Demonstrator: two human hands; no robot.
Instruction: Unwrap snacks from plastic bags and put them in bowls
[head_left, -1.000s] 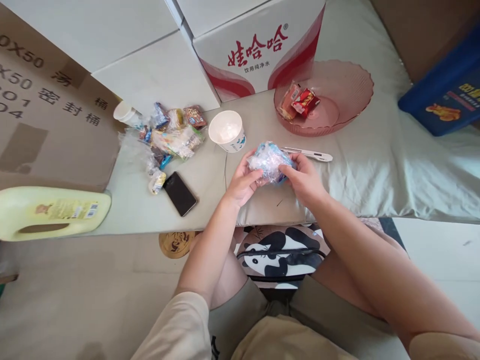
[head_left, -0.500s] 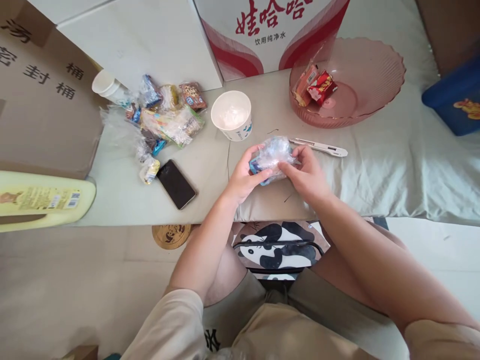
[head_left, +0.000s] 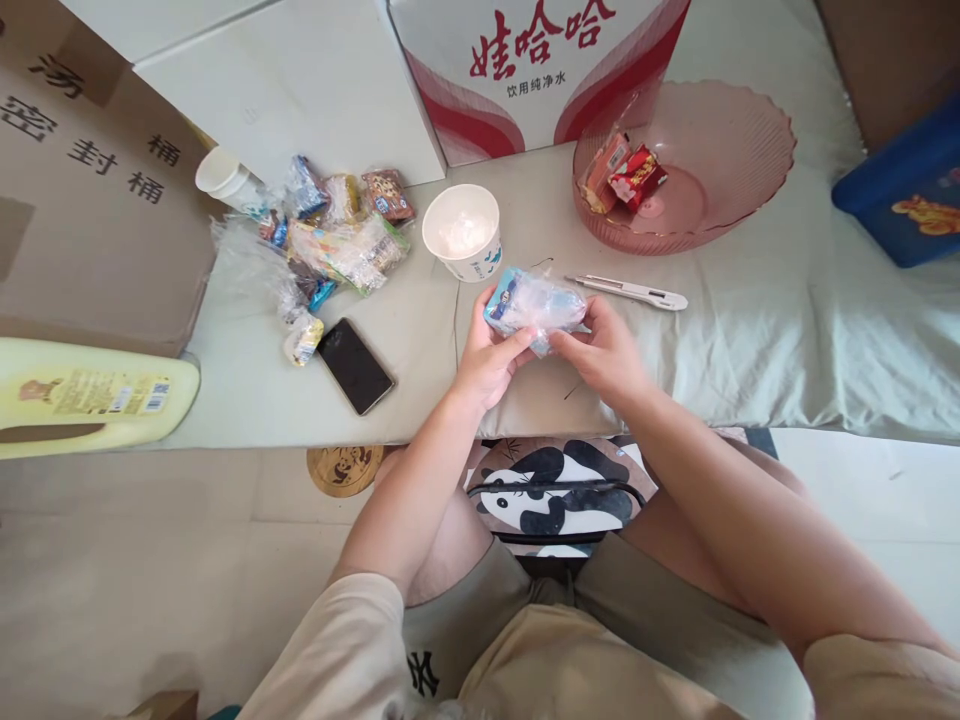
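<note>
Between both hands is a blue-and-clear plastic packet point(head_left: 534, 305), held just above the cloth near the front edge. My left hand point(head_left: 487, 355) grips its left side, thumb laid over the front. My right hand point(head_left: 606, 350) pinches the packet's right and lower edge. What lies inside the packet cannot be made out. Just beyond it stands a white paper cup point(head_left: 462, 232) with crumpled clear plastic in it. A white utility knife point(head_left: 637, 292) lies behind my right hand.
Left of the cup is a heap of snack packets point(head_left: 337, 240), with a phone point(head_left: 355, 366) in front. A pink ribbed bowl point(head_left: 735, 170) holding red packets stands back right. Boxes point(head_left: 525, 100) line the back; a yellow jug point(head_left: 97, 395) lies left.
The packet has turned in my hands, so more of its blue printed left side shows. My fingers have shifted along its lower edge.
</note>
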